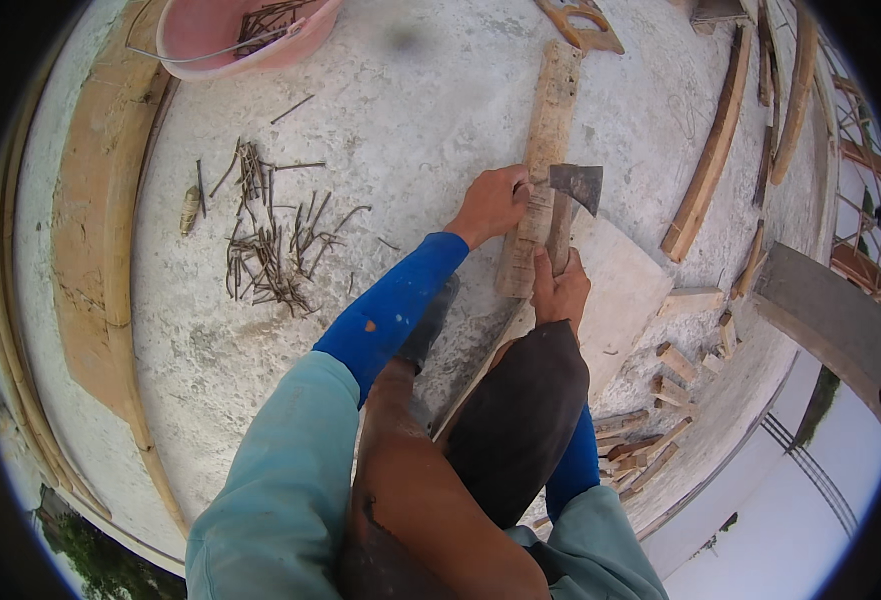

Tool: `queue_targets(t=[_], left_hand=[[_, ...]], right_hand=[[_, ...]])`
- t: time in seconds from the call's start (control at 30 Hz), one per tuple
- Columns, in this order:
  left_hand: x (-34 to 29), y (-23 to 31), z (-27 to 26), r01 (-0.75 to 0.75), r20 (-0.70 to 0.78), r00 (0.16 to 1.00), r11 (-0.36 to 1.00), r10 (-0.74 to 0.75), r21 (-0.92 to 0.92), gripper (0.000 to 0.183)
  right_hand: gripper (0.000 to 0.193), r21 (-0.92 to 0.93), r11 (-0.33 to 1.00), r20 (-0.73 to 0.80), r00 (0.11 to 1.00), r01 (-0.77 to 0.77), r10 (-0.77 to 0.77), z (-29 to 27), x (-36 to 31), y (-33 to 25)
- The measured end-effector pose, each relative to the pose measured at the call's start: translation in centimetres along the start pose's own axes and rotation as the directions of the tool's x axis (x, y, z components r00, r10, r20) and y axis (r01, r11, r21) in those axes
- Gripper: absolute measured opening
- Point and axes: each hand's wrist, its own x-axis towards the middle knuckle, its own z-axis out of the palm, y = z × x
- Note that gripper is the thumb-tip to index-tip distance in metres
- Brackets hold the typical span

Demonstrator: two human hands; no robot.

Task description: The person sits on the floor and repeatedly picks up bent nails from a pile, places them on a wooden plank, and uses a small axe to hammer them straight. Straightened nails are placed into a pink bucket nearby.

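Observation:
My right hand (561, 290) is wrapped round the wooden handle of a hatchet (578, 184), whose dark steel head lies over the right edge of a narrow wooden plank (553, 115). At the plank's left edge my left hand (493, 206) is closed, its fingertips pinching what looks like a nail. Only a short dark end of it shows, beside the blunt side of the hatchet head. To the left, a loose heap of long rusty nails (269, 262) is spread on the concrete. A small bundle (191, 210) of pale, wrapped material lies by them.
A pink bucket (246, 65) with more nails stands at the upper left. Beyond the plank rests a handsaw (591, 25). A flat pale board (611, 285) lies right of my knee, near several wood offcuts (676, 375). Long timbers (716, 150) line the right, a wide board (86, 240) the left.

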Motion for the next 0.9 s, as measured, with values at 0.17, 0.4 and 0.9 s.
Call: queue_targets(t=[0.17,0.4,0.9], left_hand=[[-0.2,3.4,-4.5,-0.125,-0.174,0.980,0.980,0.098,-0.154,0.017],[2.4,3.7,-10.4,-0.112,-0.125,0.986,0.994,0.108,-0.021,0.018],[0.7,2.4,1.4,-0.075,0.098,0.995,0.865,0.030,0.496,0.032]], right_hand=[[0.054,0.162,0.983,-0.129,0.989,0.086,-0.066,-0.6,0.1,-1.9],[0.045,0.348,0.931,-0.122,0.979,-0.110,0.161,0.8,-0.2,-0.9],[0.061,0.506,0.834,-0.033,0.961,-0.220,0.273,3.5,1.5,0.2]])
